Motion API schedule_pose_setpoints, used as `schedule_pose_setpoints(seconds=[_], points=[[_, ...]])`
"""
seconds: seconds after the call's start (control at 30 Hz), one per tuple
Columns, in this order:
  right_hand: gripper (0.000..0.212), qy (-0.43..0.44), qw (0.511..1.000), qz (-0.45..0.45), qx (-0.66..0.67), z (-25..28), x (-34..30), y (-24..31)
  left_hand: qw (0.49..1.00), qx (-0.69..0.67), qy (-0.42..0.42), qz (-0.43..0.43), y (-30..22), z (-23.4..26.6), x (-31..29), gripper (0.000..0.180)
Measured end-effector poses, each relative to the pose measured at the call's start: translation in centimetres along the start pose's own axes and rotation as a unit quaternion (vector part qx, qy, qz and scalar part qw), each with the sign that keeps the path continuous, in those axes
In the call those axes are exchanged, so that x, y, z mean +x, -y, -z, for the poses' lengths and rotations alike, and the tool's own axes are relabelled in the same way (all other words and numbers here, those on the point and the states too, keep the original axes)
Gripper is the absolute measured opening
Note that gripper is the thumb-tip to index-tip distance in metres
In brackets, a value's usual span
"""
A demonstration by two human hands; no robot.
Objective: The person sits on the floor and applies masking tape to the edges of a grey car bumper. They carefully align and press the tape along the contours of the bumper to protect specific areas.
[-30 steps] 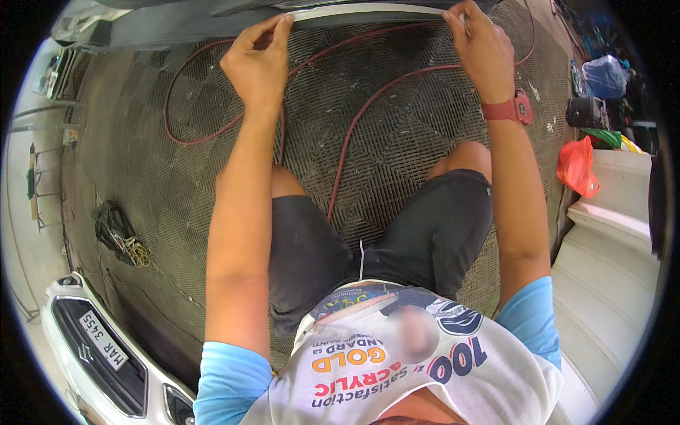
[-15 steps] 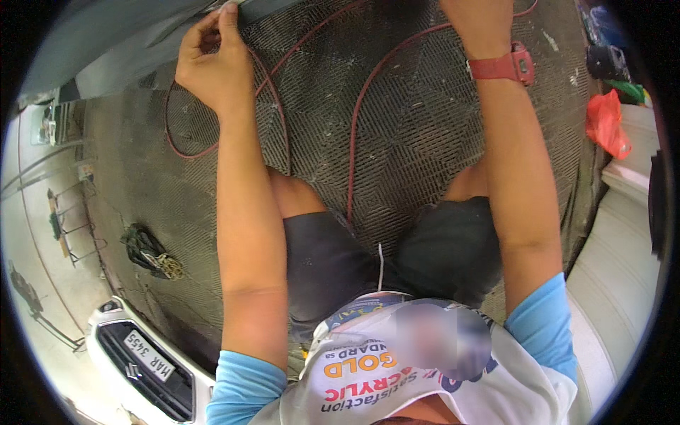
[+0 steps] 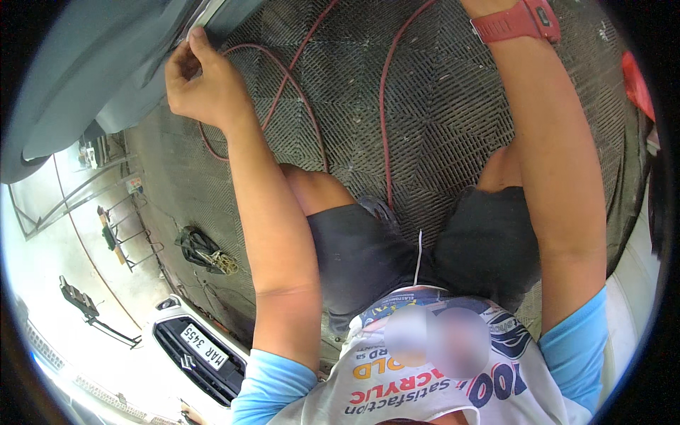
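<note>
My left hand [image 3: 209, 85] is at the upper left, thumb stretched up and fingers curled in a pinch. Its thumb tip meets the end of a narrow pale strip [image 3: 207, 17], which runs along the edge of a smooth grey vehicle panel [image 3: 134, 49]. What lies behind the fingers is hidden. Of my right hand [image 3: 487, 6], only a sliver by the wrist shows at the top edge; its fingers are out of the picture. A red wristwatch [image 3: 513, 23] is on that wrist.
Ribbed dark matting [image 3: 439, 106] covers the floor between my knees. A red hose [image 3: 384, 106] loops across it. Left of me lie a dark bundle with cord [image 3: 202, 248] and a white car's front [image 3: 212, 361]. A red plastic bag [image 3: 637, 85] is at the right.
The view has shifted, so floor things sit farther right. My left hand keeps its pinch at the panel's edge. My right hand has moved mostly out past the top edge.
</note>
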State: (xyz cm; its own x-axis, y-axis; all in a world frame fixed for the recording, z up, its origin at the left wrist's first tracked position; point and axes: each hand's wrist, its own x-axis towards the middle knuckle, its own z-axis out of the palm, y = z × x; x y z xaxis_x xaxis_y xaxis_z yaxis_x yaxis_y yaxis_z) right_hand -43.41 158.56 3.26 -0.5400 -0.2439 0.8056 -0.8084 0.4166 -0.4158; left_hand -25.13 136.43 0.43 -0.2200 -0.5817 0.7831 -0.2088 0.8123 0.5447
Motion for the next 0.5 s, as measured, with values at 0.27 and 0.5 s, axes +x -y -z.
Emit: schedule_pose_setpoints(seconds=[0.27, 0.5], points=[[0.018, 0.006, 1.0, -0.001, 0.0, -0.39, -0.15, -0.69, 0.999, 0.034, -0.011, -0.02, -0.14, -0.27, -0.06, 0.024], [0.018, -0.009, 1.0, -0.004, -0.002, -0.77, -0.14, -0.53, 0.998, 0.04, -0.015, -0.044, 0.05, -0.34, 0.03, 0.023]])
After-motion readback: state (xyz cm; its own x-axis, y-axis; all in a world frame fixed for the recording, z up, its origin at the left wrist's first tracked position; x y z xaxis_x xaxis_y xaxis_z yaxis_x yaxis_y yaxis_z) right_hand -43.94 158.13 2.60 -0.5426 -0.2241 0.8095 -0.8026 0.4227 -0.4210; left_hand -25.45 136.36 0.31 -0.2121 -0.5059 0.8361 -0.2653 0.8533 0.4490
